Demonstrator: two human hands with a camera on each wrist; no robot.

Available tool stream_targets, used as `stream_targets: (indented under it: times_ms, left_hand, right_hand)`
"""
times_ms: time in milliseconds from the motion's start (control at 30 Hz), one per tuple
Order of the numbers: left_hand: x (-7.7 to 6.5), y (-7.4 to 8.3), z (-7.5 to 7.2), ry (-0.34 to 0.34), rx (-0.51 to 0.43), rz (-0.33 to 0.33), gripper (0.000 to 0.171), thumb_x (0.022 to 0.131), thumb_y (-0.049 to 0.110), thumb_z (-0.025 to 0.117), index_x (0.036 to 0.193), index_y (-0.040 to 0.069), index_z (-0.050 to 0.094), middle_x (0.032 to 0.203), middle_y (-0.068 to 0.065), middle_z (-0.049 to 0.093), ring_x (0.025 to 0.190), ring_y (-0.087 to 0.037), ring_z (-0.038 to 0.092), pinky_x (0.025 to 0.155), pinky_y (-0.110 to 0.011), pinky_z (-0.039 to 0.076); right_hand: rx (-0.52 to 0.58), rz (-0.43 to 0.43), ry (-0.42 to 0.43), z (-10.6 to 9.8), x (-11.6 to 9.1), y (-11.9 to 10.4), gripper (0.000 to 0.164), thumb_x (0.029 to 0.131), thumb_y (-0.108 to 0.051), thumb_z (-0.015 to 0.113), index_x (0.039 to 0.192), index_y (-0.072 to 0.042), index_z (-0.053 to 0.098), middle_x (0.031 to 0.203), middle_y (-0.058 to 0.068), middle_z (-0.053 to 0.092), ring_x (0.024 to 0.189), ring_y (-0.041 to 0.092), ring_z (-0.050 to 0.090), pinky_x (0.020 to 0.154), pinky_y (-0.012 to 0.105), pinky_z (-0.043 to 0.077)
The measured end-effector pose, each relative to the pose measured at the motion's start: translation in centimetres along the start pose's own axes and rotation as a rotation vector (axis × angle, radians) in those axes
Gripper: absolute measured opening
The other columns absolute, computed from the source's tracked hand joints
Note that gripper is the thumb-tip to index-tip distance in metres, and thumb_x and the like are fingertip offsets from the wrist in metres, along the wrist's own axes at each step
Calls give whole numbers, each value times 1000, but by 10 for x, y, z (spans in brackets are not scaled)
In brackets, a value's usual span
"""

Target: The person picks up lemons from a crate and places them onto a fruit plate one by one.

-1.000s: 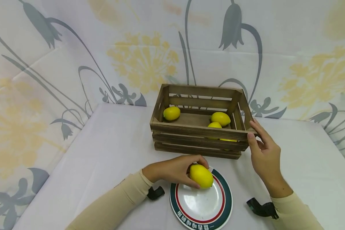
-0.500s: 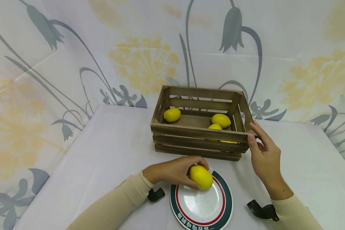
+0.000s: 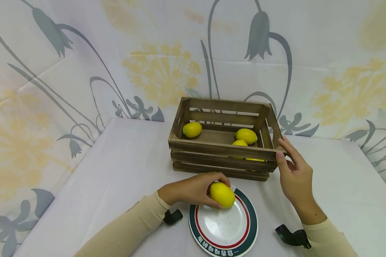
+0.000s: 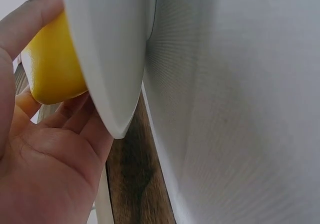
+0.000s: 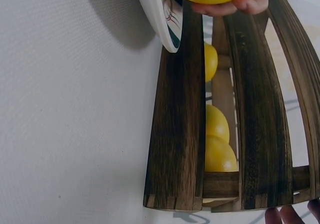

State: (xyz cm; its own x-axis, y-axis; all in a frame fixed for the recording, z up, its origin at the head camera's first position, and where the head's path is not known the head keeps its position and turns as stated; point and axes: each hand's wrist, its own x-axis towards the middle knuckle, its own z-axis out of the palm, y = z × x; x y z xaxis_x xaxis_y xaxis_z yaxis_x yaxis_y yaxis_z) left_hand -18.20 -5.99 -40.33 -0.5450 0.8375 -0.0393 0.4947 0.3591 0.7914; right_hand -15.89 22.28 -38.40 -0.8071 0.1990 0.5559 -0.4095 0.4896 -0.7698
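Note:
My left hand [image 3: 197, 189] grips a yellow lemon [image 3: 222, 195] between thumb and fingers, over the far part of a round plate [image 3: 223, 228]. The plate is white with a dark green rim band and a red ring. In the left wrist view the lemon [image 4: 55, 63] shows behind the plate's raised edge [image 4: 112, 73]. A brown slatted wooden crate [image 3: 222, 155] stands just beyond the plate. My right hand [image 3: 296, 178] holds its near right corner, thumb on the front and fingers at the side. Inside lie several lemons, one at the left [image 3: 192, 129], the others at the right.
Black curved pieces lie by each wrist, one at the left [image 3: 173, 217] and one at the right [image 3: 292, 236]. White cloth [image 3: 125, 153] covers the table. A flower-printed backdrop [image 3: 167, 43] rises close behind the crate and along the left side.
The left hand and its lemon have shifted slightly left and away over the plate. The right hand keeps its hold on the crate corner. The head view has tilted a little.

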Motion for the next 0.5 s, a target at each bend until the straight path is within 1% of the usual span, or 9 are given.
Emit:
stream_targets:
  times_ms: [100,267,433,500]
  left_hand:
    - [-1,-1,0,6,-5,-9,56,83,21,83,129,23,51,131,6,58,115,-6,54,106,-21,45]
    - [-3,-2,0,16,2,-17,56,83,21,83,129,23,51,130,6,58,115,-7,55,105,-21,45]
    - [-2,-1,-3,27,19,-7,57,83,21,83,130,22,51,131,6,58,115,-7,55,105,-21,46]
    - [-2,-1,-3,29,33,-1,57,83,21,83,130,22,51,131,6,58,115,-6,55,105,-21,46]
  right_hand:
    - [-1,2,-2,1,0,-1,41,99,-3,58,140,-11,59,150,10,53,127,-5,52,93,3,44]
    - [0,-1,1,2,-2,0,41,99,-2,58,139,-10,60,149,9,53,125,-7,52,92,2,44]
    - [22,-27,13,2,-1,0,40,98,0,58,138,-7,60,148,11,54,125,-5,53,92,3,45]
    - [22,-30,15,1,0,0,41,98,1,58,138,-7,60,148,9,54,125,-5,53,92,3,45]
